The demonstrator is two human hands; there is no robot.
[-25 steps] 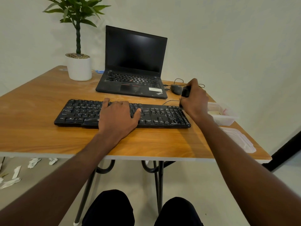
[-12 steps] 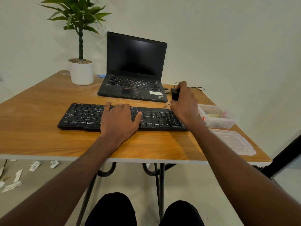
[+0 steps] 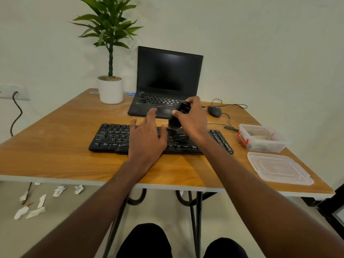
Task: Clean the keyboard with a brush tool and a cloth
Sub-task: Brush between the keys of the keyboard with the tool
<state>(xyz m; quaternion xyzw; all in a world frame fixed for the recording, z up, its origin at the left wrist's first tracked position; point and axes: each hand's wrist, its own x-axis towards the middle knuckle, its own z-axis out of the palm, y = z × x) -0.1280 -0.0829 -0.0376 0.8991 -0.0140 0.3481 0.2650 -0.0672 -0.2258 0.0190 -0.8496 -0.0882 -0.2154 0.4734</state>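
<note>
Brushing looks to be the step in hand: the right hand (image 3: 193, 120) grips the brush (image 3: 178, 115), tip down on the middle keys of the keyboard (image 3: 111, 136) on the table (image 3: 55, 155), the left hand (image 3: 147, 138) lies open and empty on it, and next probably come short strokes along the rows.

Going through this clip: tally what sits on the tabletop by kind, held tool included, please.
Keyboard: 1
Laptop: 1
Mouse: 1
Potted plant: 1
Brush tool, held in the right hand: 1
Plastic container: 1
Container lid: 1
Total: 7
</note>
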